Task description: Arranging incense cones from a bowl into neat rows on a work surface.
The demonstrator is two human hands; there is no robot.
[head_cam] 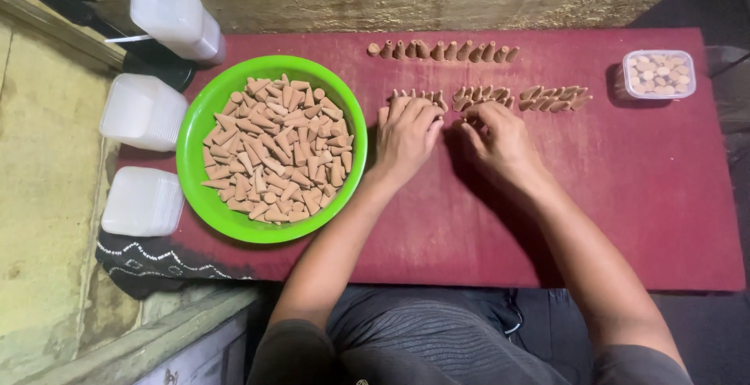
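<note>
Item list, L to R:

- Stacks of translucent plastic lids/boxes, far L edge, partly off the red board. One more stack lies tilted at top L.
- Green bowl, on the board's L part, heaped w/ loose tan cones, unsorted.
- Left hand, palm down, fingers curled together over the leftmost small group of cones; tips touch them, but whether any cone is pinched can't be told.
- Right hand, palm down just beside the L hand, fingertips bunched at the middle group of cones; grip also unclear.
- Third group of cones, to the R, lying on its side, untouched.
- Upper row of cones, near the board's back edge, apart from both hands.
- Small clear box, far R, already filled w/ cones, bases up.

Step in hand (judged): cones being gathered into tidy counted groups, approx. midway; bowl is full.
Next move calls for (judged): squeezing one group tight from both sides w/o toppling neighbours, then lifting as a bunch.
</note>
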